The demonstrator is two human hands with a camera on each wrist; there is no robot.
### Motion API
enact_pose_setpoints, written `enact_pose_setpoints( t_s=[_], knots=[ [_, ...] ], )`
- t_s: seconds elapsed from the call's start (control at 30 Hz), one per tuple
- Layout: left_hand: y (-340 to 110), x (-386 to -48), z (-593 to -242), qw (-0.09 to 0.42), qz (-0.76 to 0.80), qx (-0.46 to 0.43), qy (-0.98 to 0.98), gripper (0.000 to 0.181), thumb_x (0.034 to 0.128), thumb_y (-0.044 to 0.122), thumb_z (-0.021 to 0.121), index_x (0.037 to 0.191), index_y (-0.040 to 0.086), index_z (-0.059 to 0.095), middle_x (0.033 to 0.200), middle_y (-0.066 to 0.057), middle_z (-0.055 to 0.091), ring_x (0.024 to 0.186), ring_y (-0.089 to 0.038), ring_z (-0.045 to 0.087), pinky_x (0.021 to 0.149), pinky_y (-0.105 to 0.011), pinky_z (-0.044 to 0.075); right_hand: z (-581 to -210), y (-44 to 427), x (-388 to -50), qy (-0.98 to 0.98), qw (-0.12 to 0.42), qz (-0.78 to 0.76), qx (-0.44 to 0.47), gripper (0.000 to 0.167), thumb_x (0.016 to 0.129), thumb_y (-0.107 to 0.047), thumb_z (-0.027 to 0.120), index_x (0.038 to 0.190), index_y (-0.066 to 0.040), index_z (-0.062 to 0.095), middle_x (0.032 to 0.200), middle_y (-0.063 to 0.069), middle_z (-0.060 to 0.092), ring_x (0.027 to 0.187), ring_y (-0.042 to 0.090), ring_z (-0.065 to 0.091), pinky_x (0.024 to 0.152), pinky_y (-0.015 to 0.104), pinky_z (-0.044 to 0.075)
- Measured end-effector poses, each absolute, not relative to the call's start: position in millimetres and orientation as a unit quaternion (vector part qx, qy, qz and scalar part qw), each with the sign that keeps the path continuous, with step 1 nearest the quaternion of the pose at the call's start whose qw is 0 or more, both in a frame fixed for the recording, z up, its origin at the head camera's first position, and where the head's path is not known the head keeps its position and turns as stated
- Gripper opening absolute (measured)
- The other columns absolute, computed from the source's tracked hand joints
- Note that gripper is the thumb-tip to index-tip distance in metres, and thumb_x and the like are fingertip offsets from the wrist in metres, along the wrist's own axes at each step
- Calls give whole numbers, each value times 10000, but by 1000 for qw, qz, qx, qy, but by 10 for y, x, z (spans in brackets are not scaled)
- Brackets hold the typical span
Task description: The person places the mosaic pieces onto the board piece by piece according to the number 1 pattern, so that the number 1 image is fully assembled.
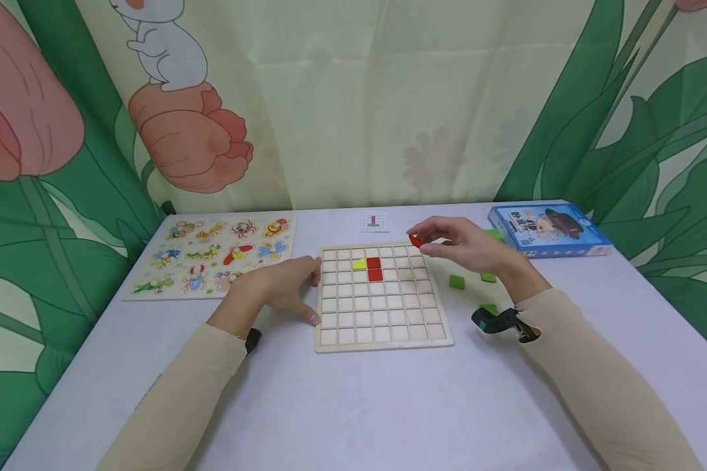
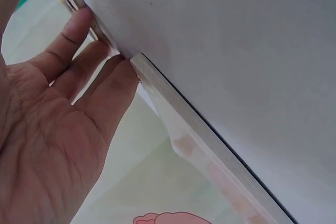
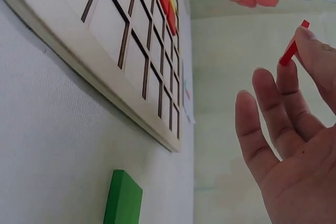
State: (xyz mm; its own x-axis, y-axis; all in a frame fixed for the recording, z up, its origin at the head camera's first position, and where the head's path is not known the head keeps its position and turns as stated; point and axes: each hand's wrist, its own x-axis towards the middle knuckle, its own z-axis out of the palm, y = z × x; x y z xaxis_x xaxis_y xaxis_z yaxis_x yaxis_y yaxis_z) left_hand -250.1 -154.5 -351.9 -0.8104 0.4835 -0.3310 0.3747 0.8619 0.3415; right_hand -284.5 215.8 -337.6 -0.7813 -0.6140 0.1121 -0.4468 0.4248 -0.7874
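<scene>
A wooden grid board (image 1: 383,348) lies flat mid-table. Two red square tiles (image 1: 374,275) sit in its upper cells, one above the other, with a yellow piece (image 1: 359,264) beside the upper one. My left hand (image 1: 279,284) rests at the board's left edge, thumb and fingers spread along it; the left wrist view shows the fingertips (image 2: 123,64) against an edge. Over the board's upper right corner, my right hand (image 1: 462,242) pinches a small red tile (image 3: 295,43) between thumb and fingertip, raised off the table, the other fingers loosely bent.
Several green tiles (image 1: 456,282) lie scattered right of the board, some partly under my right arm. A small pattern card (image 1: 374,222) lies behind the board. An insect picture board (image 1: 212,255) is on the left, and a blue box (image 1: 550,229) stands at the back right.
</scene>
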Motion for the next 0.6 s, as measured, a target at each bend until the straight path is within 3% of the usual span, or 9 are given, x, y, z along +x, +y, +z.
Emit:
enact_pose_setpoints(
  t_s=[0.23,0.47,0.6],
  knots=[
    [-1534,-2521,-3475,203,123,229,944,703,667,499,947,1103,160,511,1155,-29,505,1074,-214,479,869,-374,404,-3353,1998,-2891,831,108,-439,-324,357,1004,-121,674,1358,-116,624,1275,151,627,1125,283,613,934,314,512],
    [-1518,-2538,-3480,207,124,228,943,711,660,499,951,1109,161,515,1155,-27,503,1081,-213,476,874,-373,402,-3406,1877,-2915,806,143,-470,-329,361,986,-119,700,1338,-77,633,1249,133,610,1037,439,658,896,335,556],
    [-1518,-2533,-3494,213,121,224,943,715,658,499,953,1107,160,513,1139,-27,501,1074,-211,479,863,-373,403,-3451,1815,-2918,800,157,-468,-342,349,983,-118,705,1326,-93,641,1240,130,609,992,424,677,890,345,563]
  ],
)
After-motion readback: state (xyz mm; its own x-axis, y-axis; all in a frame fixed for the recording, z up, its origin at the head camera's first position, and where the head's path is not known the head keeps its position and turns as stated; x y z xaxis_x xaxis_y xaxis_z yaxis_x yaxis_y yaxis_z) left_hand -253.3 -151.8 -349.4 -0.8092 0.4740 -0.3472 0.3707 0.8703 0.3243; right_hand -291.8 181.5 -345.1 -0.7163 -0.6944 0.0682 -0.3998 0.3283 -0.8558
